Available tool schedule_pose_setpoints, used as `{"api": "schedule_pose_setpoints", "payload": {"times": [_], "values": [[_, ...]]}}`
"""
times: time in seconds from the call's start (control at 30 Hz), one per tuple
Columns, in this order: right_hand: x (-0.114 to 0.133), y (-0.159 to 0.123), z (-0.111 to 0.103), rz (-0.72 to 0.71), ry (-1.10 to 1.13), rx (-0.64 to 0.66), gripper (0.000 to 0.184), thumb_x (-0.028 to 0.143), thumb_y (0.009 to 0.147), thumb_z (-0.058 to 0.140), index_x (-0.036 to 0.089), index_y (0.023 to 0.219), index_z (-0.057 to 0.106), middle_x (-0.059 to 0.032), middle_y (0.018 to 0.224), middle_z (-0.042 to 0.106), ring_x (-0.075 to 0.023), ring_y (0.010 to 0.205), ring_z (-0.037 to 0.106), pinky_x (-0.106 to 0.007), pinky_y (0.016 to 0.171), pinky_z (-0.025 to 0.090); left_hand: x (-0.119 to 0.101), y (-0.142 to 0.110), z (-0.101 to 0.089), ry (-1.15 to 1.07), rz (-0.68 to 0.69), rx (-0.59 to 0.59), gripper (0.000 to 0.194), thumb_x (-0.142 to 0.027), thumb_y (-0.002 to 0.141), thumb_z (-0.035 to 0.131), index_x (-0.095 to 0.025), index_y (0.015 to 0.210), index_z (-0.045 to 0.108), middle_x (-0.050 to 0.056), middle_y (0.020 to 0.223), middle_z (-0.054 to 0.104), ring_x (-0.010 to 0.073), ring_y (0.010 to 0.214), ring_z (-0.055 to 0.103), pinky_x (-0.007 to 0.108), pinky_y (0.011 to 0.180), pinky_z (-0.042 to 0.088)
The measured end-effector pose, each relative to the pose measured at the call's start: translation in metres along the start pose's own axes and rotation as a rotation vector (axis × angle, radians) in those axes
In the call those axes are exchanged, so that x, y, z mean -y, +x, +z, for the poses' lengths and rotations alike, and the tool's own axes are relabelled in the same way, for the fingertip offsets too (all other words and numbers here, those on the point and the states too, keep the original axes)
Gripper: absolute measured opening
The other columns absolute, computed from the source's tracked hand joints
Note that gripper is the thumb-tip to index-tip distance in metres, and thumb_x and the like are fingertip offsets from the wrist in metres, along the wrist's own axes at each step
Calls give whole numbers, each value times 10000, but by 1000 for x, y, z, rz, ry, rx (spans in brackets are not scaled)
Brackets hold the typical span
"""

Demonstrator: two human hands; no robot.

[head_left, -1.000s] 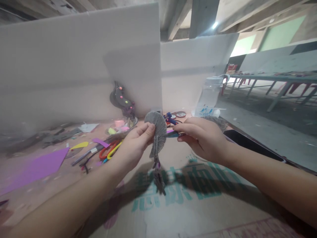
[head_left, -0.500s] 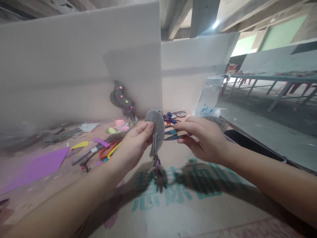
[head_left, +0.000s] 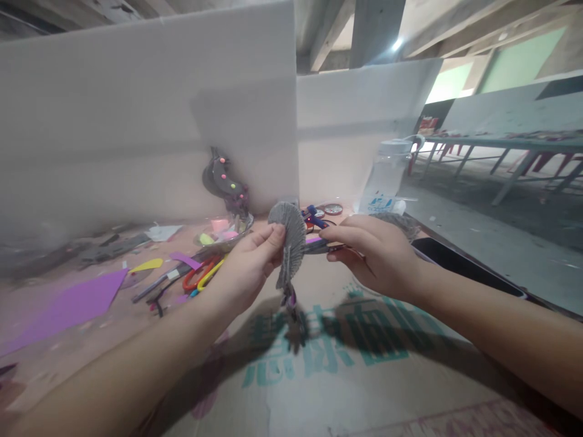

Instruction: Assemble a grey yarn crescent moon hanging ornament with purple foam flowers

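My left hand [head_left: 257, 258] is pinching a grey pleated piece [head_left: 294, 240] between the thumb and the bent fingers, in the middle of the scene. The piece stands on its edge, raised above the cardboard [head_left: 319, 400], and its narrow ragged end, with a small bit of purple, hangs downward. My right hand [head_left: 376, 255] is closed around a pair of scissors [head_left: 321, 247], whose handles are mostly hidden by the fingers. The blades point left to the pleated edge; whether they touch it, I cannot tell.

Under both hands, the cardboard carries large green printed characters. On the left side of the worktop [head_left: 121, 325] lies a purple sheet [head_left: 73, 309], and farther from me are a yellow piece [head_left: 148, 265] and a purple strip [head_left: 186, 261]. A red handle [head_left: 195, 278] is just beside my left wrist. At the far side, a grey figure [head_left: 225, 179] with coloured dots stands near the white panel [head_left: 159, 109], behind a clear dish [head_left: 230, 244] of pink and yellow bits. Beyond my right hand are a dark blue tool [head_left: 314, 218] and, farther right, an upright clear bottle [head_left: 385, 176].
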State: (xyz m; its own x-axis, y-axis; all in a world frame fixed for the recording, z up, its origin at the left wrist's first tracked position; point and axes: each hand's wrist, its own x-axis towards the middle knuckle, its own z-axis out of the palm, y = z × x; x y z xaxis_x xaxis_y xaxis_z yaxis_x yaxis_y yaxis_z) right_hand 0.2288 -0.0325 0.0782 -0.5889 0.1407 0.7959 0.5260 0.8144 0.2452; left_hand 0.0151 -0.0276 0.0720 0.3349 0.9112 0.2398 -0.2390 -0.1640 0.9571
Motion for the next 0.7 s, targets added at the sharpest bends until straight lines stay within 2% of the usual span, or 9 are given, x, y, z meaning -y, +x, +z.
{"api": "schedule_pose_setpoints", "payload": {"times": [0.13,0.27,0.33,0.4,0.5,0.57,0.63,0.7], "values": [[0,0,-4,38,57,-13,150,218,970,477,212,1084,574,-42,838,670,-167,744,615,-293,677,496,3,0,-3,1,15,-4,334,-495,774,730,-171,736,660,-12,655,583,93,568,506,209,561,449],[-11,-1,-6,334,105,-63,219,304,952,527,204,1143,565,-40,855,667,-161,687,607,-282,627,471,10,5,-12,150,143,-119,329,-487,807,699,-166,755,649,1,708,618,120,664,565,237,668,467],[-23,-6,2,494,51,26,234,310,946,528,194,1143,575,-44,843,679,-169,674,616,-279,605,458,12,7,-16,233,202,-179,338,-482,820,685,-163,728,626,-3,685,610,129,678,573,247,691,457],[-36,-16,17,587,9,202,238,285,937,528,181,1140,593,-73,914,704,-194,745,649,-292,642,472,13,8,-17,299,236,-219,351,-471,841,662,-165,685,592,-18,637,578,123,647,557,243,675,438],[-51,-41,45,583,8,392,227,222,920,531,149,1114,624,-124,1032,703,-226,896,658,-326,753,492,13,6,-14,401,233,-210,361,-449,874,622,-167,656,566,-26,602,556,117,611,540,237,647,421],[-55,-54,58,586,58,487,275,193,925,518,142,1176,620,-148,1129,685,-226,970,652,-346,827,492,14,4,-11,447,204,-184,347,-438,879,613,-165,668,576,-21,610,571,120,611,548,236,638,420],[-56,-59,62,552,84,517,294,194,925,528,130,1195,625,-166,1154,675,-240,1049,628,-380,897,478,14,3,-8,462,178,-161,334,-436,872,620,-162,685,590,-14,623,585,127,621,560,239,635,423],[-55,-52,57,522,113,501,280,214,936,520,125,1169,647,-170,1148,674,-249,1092,606,-407,936,460,11,2,-6,458,179,-154,324,-435,861,632,-160,691,605,-6,637,598,133,630,567,241,636,429]]}}
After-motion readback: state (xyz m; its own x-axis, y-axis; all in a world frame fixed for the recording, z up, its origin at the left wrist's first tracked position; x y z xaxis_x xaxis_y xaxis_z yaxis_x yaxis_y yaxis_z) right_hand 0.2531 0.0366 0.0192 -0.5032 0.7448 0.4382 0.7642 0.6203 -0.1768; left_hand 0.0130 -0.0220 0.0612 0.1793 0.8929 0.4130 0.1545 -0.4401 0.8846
